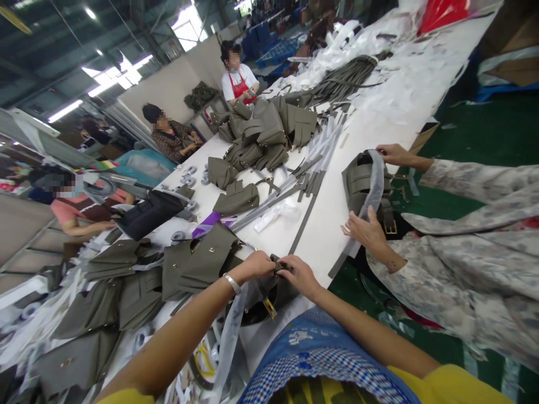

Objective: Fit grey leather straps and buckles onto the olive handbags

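Green floor (484, 126); long white table (330, 224); pale partition wall (185, 73); bright window (189, 27); glowing tube light (65, 111) under dark roof (37, 53).

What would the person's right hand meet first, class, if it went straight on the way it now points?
Beyond the edge of the dark bag that it holds, the right hand would probably meet the left hand, close by and facing it, though depth is hard to judge.
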A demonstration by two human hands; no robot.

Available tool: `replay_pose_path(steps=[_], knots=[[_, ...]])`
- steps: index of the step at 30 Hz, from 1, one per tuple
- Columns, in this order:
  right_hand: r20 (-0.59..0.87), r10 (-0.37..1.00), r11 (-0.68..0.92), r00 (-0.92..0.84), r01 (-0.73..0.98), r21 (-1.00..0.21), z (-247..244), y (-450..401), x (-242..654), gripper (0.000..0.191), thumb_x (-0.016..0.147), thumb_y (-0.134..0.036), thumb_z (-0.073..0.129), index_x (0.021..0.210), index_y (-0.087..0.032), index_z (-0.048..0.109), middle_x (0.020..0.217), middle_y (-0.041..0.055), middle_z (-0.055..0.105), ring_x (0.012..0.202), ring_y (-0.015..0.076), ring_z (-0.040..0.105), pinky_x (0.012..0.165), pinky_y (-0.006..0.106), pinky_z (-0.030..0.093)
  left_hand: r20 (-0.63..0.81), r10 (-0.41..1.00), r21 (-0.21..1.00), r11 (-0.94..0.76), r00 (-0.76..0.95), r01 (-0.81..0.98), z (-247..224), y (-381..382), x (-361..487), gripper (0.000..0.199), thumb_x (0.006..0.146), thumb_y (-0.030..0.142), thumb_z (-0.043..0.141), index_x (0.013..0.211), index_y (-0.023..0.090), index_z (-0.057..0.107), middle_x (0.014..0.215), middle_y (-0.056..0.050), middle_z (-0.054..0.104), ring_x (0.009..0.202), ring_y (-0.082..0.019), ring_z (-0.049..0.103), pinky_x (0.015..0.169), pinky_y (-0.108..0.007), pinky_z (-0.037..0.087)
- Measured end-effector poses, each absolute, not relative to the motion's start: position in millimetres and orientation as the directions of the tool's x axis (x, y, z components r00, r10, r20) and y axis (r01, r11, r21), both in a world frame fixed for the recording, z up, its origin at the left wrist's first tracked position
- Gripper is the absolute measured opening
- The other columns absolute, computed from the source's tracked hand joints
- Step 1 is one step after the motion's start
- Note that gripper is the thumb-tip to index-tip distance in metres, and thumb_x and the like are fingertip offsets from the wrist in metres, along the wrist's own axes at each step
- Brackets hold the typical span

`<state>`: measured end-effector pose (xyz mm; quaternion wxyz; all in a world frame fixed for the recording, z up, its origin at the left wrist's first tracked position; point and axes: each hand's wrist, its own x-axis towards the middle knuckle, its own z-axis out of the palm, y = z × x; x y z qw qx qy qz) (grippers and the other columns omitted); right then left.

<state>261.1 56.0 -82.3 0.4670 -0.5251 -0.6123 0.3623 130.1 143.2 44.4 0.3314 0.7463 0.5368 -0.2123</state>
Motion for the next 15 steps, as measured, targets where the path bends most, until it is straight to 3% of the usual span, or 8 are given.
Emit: replay_pose_path(steps=[7,15], knots=[[0.192,0.981,0.193,-0.034,0.321,-0.927,-81,52,256,0.017,0.085,-0.026,0.064,0.102,-0.025,0.066,0.102,0.0054,0.066,0.099,0.023,0.058,0.089,0.037,0.046,-0.621,0.699,0.225,-0.275,0.355,0.935,27,138,137,0.025,0.07,0.03,0.052,0.06,0.017,0.07,0.054,-0.004,0.061,0.058,-0.018,0.054,0.056,-0.028,0.036],[0.164,0.984,0.18,-0.075,0.453,-0.873,-75,43,255,0.019,0.083,-0.024,0.064,0.101,-0.028,0.065,0.1,0.0024,0.065,0.097,0.0216,0.06,0.084,0.033,0.05,-0.607,0.731,0.197,-0.243,0.313,0.95,12,131,129,0.024,0.068,0.026,0.051,0.058,0.014,0.069,0.052,-0.004,0.059,0.052,-0.015,0.048,0.049,-0.025,0.031]])
